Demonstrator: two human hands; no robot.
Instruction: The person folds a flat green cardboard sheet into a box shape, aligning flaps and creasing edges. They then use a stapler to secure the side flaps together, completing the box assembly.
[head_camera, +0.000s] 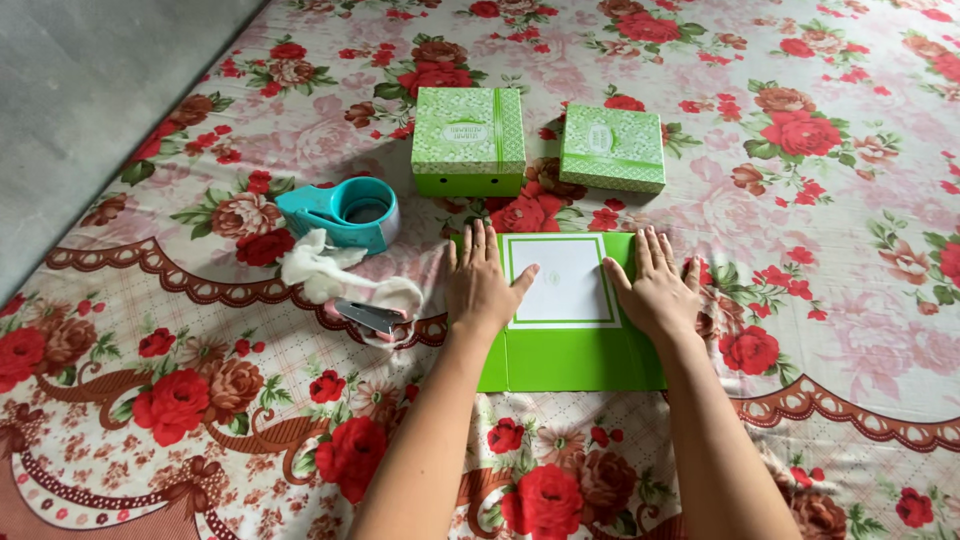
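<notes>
- Nearest of all, two bare forearms reach forward over a flowered cloth (180, 400) spread on the floor, so the work lies right under the person's eyes.
- Next, a flat green cardboard sheet (560, 345) with a white panel in its middle lies unfolded on the cloth, just ahead of the wrists; it seems pinned flat so it cannot spring up along its creases.
- The left hand (482, 285) lies palm down on the sheet's left part, fingers straight and close together, thumb spread toward the white panel; it presses and grips nothing.
- The right hand (655, 290) mirrors it on the right part, fingers extended, thumb angled inward, likewise flat and grasping nothing.
- To the left, near the left hand, a crumpled white rag (320, 268) lies with a small metal clip or blade (368, 316) beside it, close enough to grab.
- Just beyond those sits a teal tape dispenser (345, 210).
- Farthest, two finished green patterned boxes stand side by side, a taller box (468, 140) and a flatter box (612, 148), set apart from the working spot.
</notes>
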